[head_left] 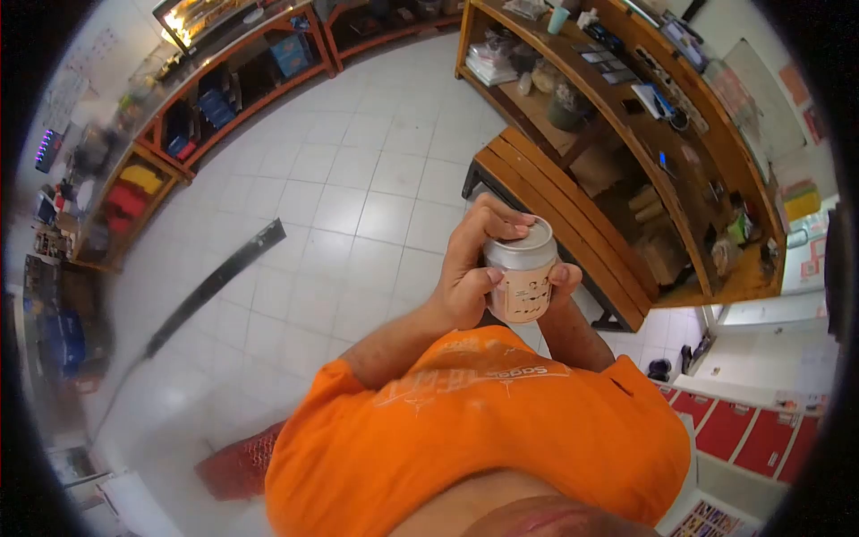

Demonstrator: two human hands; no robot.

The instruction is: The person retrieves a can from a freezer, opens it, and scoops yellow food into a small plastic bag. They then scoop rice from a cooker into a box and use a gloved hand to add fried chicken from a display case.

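A small can [523, 291] with a silver top and a cream label bearing dark print is held upright in front of my chest. My left hand [474, 255] grips it from the left, its thumb against the label and fingertips resting over the lid [528, 234]. From the other side my right hand [564, 282] is wrapped round the can, its thumb on the label; most of its other fingers are hidden behind the can. The orange shirt [483, 412] I wear lies just below both hands.
Beyond my right hand stand a wooden bench [546, 215] and a long wooden counter [617, 116] with shelves of goods. A dark strip [215, 286] crosses the tiled floor [358, 188] on the left. Wooden shelving [242, 76] lines the far left wall.
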